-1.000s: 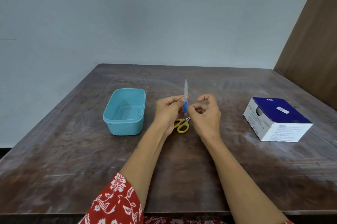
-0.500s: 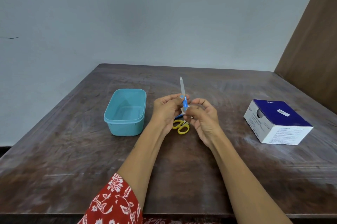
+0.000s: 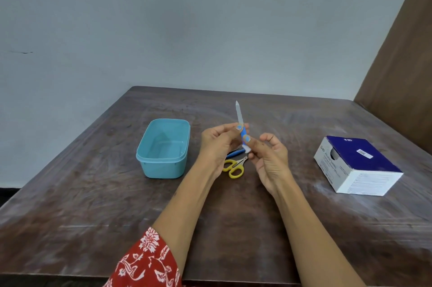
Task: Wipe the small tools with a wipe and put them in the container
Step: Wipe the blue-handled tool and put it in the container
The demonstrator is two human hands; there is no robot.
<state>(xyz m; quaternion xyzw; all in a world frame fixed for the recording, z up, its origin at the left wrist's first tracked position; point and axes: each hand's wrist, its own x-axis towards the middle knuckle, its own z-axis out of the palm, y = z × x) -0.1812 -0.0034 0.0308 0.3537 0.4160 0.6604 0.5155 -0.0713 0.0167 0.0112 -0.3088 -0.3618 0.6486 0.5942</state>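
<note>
My left hand (image 3: pixel 216 146) pinches the blue handle of a nail file (image 3: pixel 239 116) and holds it upright above the table, blade pointing up. My right hand (image 3: pixel 268 158) presses a small white wipe (image 3: pixel 246 148) against the lower end of that handle. Under the hands, small yellow-handled scissors (image 3: pixel 233 167) and another blue-handled tool (image 3: pixel 235 153) lie on the table, partly hidden. To the left of the hands stands an empty teal plastic container (image 3: pixel 163 148).
A blue and white box of swabs (image 3: pixel 357 165) sits on the right side of the dark wooden table (image 3: pixel 233 216). A pale wall runs behind it, and a brown panel stands at the far right.
The file has tilted slightly left. My right hand slid down from the handle's middle to its lower end, and the white wipe now shows there.
</note>
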